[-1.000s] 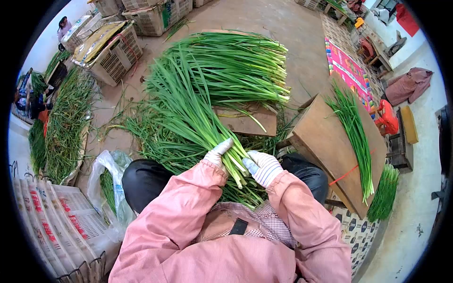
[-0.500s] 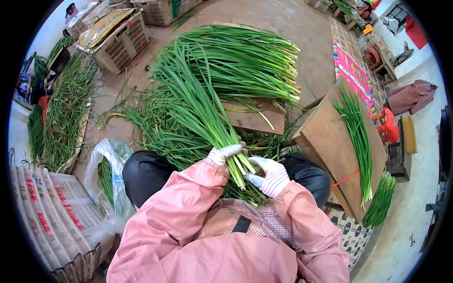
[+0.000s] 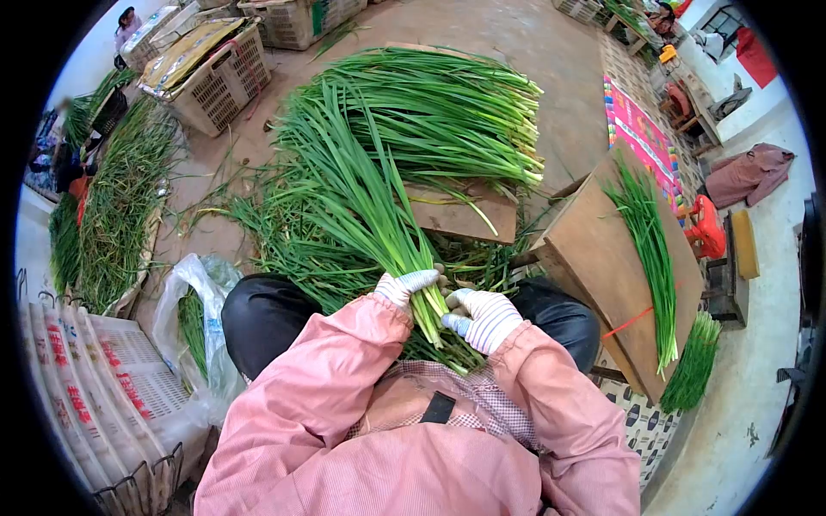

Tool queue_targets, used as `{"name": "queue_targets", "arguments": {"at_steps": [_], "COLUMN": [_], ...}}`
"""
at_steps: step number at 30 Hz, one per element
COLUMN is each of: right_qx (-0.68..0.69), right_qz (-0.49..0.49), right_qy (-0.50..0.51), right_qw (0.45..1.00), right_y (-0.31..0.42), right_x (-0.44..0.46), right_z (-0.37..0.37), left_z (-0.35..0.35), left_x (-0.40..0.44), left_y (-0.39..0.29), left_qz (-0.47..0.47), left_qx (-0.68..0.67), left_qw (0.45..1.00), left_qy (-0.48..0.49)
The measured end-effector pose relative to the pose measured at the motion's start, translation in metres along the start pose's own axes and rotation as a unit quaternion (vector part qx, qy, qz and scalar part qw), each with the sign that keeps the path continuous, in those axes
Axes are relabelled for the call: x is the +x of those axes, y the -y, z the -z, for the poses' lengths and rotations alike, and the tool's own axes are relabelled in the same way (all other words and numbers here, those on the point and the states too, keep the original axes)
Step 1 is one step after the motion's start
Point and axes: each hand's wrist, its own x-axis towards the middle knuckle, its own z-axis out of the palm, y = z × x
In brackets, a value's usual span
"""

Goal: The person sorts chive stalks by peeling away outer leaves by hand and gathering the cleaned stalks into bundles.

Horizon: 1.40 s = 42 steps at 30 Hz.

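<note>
A bunch of garlic chives [image 3: 379, 211] slants from my lap toward the board ahead, its pale stem ends pointing at me. Around the stems, just above their cut ends, my left hand [image 3: 406, 285] in a striped white glove is closed. My right hand [image 3: 489, 322], gloved the same way, is at the right side of the stem ends with fingers curled together; whatever they pinch is hidden. Beyond lies a large pile of garlic chives [image 3: 456, 112] on a low wooden board [image 3: 465, 215]. Loose leaves [image 3: 284, 232] are heaped beneath the bunch, between my knees.
To my right, a tilted wooden stool [image 3: 594, 249] carries a smaller chive bundle [image 3: 650, 249] beside a red tie [image 3: 628, 322]. A clear plastic bag [image 3: 202, 327] and a rack of white printed bags [image 3: 86, 370] are at left. Plastic crates [image 3: 215, 82] stand farther back.
My right hand has drawn its fingers together beside the stem ends and turned slightly. My left hand keeps its hold, and the bunch has shifted only a little.
</note>
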Motion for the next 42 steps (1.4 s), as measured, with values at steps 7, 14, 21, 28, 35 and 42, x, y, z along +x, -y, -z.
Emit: {"name": "queue_targets", "arguments": {"at_steps": [7,14,21,28,35,42], "right_qx": [-0.079,-0.187,0.343,0.323,0.301,-0.223], "right_qz": [-0.006,-0.007,-0.167,-0.162,-0.163,-0.087], "right_qy": [0.083,0.039,0.118,0.093,0.099,0.0], "right_qw": [0.993,0.982,0.917,0.928,0.934,0.971], "right_y": [0.007,0.014,-0.01,-0.001,-0.005,-0.054], "right_x": [0.012,0.014,0.014,0.012,0.005,0.014], "right_z": [0.014,0.01,0.009,-0.006,0.012,0.015], "left_z": [0.005,0.017,0.017,0.015,0.021,-0.015], "left_x": [-0.001,-0.001,-0.021,-0.037,-0.03,-0.081], "left_y": [0.002,0.005,-0.005,0.001,0.009,-0.049], "left_qz": [-0.014,-0.029,0.01,0.002,-0.069,-0.08], "left_qx": [0.021,0.073,0.07,0.034,0.138,-0.08], "left_qw": [1.0,0.996,0.995,0.998,0.988,0.987], "left_qy": [0.01,0.052,0.071,0.05,-0.001,0.11]}}
